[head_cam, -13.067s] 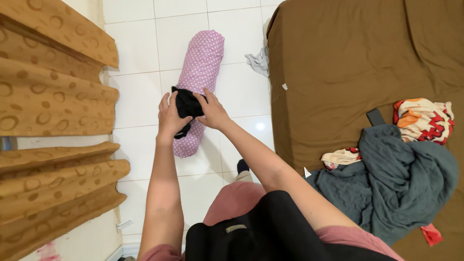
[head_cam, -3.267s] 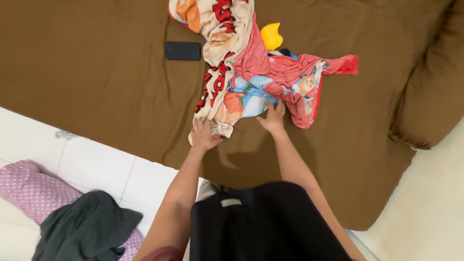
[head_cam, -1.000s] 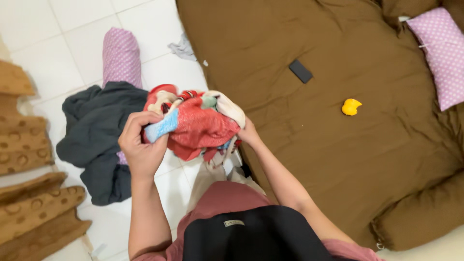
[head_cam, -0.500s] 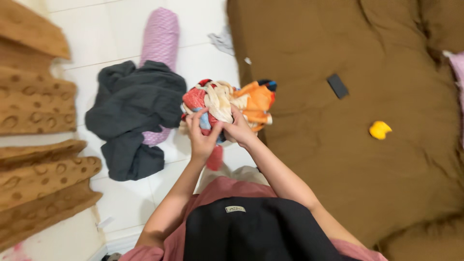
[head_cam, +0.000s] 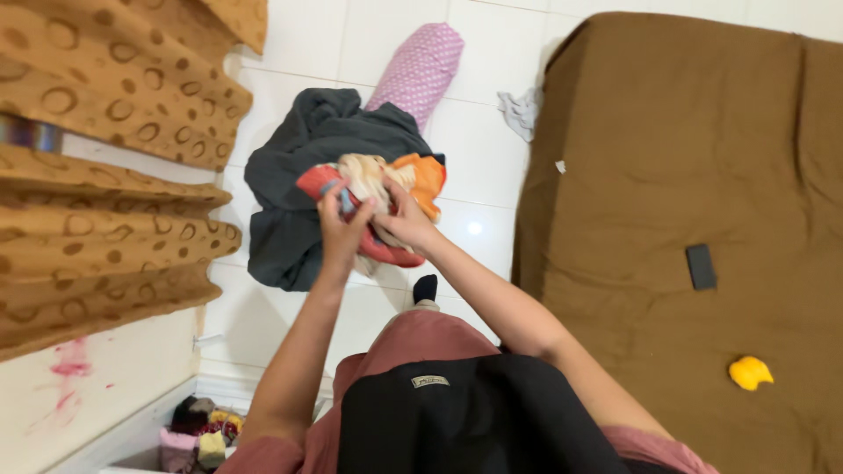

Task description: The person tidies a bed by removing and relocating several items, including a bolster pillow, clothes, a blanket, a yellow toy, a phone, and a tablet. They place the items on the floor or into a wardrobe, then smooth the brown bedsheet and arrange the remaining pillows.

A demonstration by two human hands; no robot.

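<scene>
A bundled multicoloured cloth [head_cam: 386, 189], patterned in red, orange, cream and blue, is held up in front of the body, above the white tiled floor [head_cam: 474, 167]. It is gripped from both sides: the left hand [head_cam: 342, 230] is closed on its near left part, with the fingers curled into the fabric, and the right hand [head_cam: 406, 224] is clamped on its near right part. The two hands are set close together, almost touching. Directly beyond and to the left of the hands, a dark grey garment [head_cam: 299, 175] is seen heaped on the floor, partly covered from view by the bundle. Beyond that, a pink dotted bolster [head_cam: 420, 68] is laid on the tiles, its near end hidden under the garment. To the right of the hands, a brown mattress [head_cam: 667, 175] is spread out, bearing a small black flat object [head_cam: 701, 266] and a yellow object [head_cam: 748, 372]. To the left, brown patterned curtains [head_cam: 105, 175] are seen.
</scene>
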